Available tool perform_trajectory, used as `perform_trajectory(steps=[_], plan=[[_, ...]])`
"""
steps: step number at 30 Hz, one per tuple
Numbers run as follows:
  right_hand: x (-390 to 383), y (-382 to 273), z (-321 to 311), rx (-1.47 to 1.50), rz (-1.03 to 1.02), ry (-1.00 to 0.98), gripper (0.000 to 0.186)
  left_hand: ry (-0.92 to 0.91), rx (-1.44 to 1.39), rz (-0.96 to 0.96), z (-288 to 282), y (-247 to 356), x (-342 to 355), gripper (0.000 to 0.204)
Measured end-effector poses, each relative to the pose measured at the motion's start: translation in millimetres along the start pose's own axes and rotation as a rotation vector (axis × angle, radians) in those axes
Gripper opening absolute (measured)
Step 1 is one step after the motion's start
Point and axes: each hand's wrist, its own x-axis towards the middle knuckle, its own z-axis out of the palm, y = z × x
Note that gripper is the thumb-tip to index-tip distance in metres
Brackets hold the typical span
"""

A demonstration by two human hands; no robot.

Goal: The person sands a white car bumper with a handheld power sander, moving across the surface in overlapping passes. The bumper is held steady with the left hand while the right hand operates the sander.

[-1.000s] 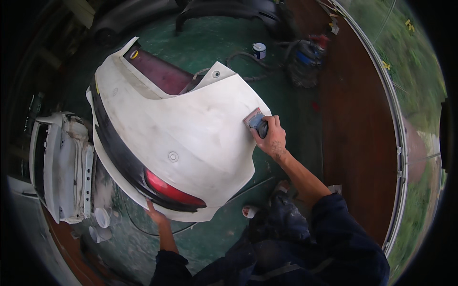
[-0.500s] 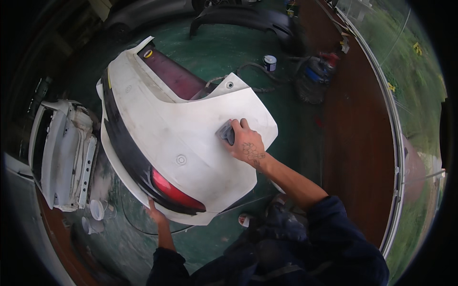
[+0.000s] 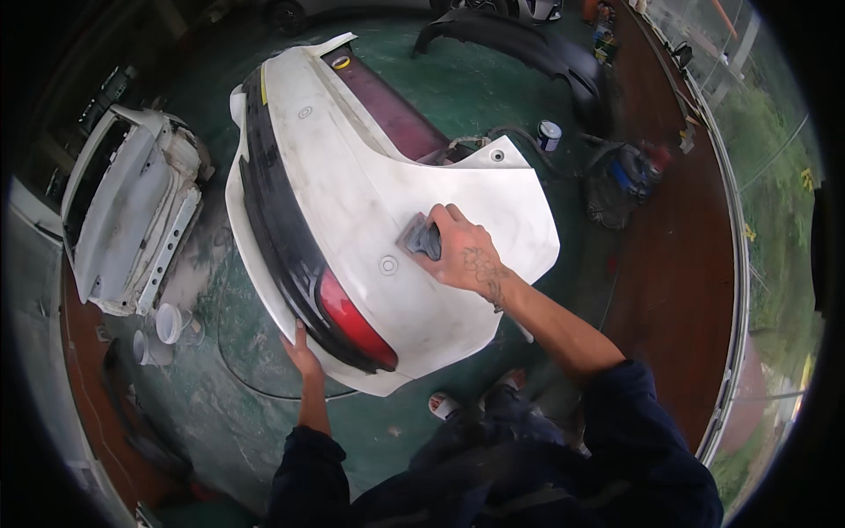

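A white car bumper (image 3: 458, 326) with a black strip (image 3: 268, 211) and a red reflector (image 3: 350, 321) fills the middle. My right hand (image 3: 453, 246) is closed round a grey sanding block (image 3: 412, 232), which rests on the white panel just right of a round sensor ring (image 3: 387, 265). Faint scuffs mark the paint. My left hand (image 3: 302, 352) grips the bumper's lower left edge below the black strip, its thumb and fingertips partly hidden.
A stripped white car panel (image 3: 132, 211) stands left, above two plastic buckets (image 3: 172, 324). A dark bumper (image 3: 493, 44), a paint can (image 3: 548, 135) and a vacuum (image 3: 625, 180) with hose lie behind. Glazing (image 3: 766, 264) runs along the right; a hose (image 3: 233, 352) crosses the green floor.
My right hand has moved the sanding block leftward across the panel from its outer right side. My left hand stays on the edge. The view has shifted, showing more at the back.
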Motion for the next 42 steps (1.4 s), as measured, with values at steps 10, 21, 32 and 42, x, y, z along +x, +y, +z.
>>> perform_trajectory(steps=[10, 21, 32, 42], plan=[[-54, -21, 37, -0.329, -0.135, 0.018, 0.051, 0.016, 0.095, 0.065, 5, -3, -2, 0.052], [31, -88, 31, -0.345, -0.161, -0.031, 0.048, -0.001, 0.142, 0.041, 10, -1, 0, 0.060], [-102, -20, 84, -0.441, -0.199, 0.054, 0.049, 0.011, 0.103, 0.070, 17, -11, -3, 0.062], [66, -118, 51, -0.277, -0.069, -0.005, 0.051, 0.022, 0.179, 0.020, 16, 2, -8, 0.070]])
